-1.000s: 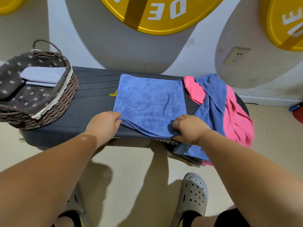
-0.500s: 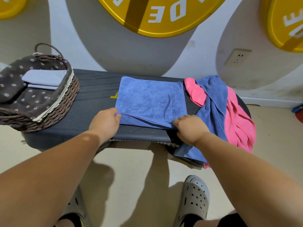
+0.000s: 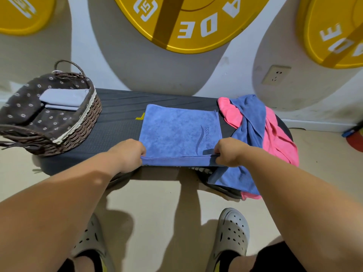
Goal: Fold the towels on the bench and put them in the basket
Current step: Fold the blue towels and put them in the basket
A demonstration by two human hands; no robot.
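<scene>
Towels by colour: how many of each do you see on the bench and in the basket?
Blue: 2 (flat blue towel, crumpled blue towel)
Pink: 1 (pink towel)
Pale grey, in the basket: 2, it seems (upper folded towel, lower folded towel)
Total: 5

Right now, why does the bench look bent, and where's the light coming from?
Head view: the wide-angle lens bows the bench; the yellow discs throw soft shadows down the wall, so light comes from above; the lettering on the blue towel is sharp.
</scene>
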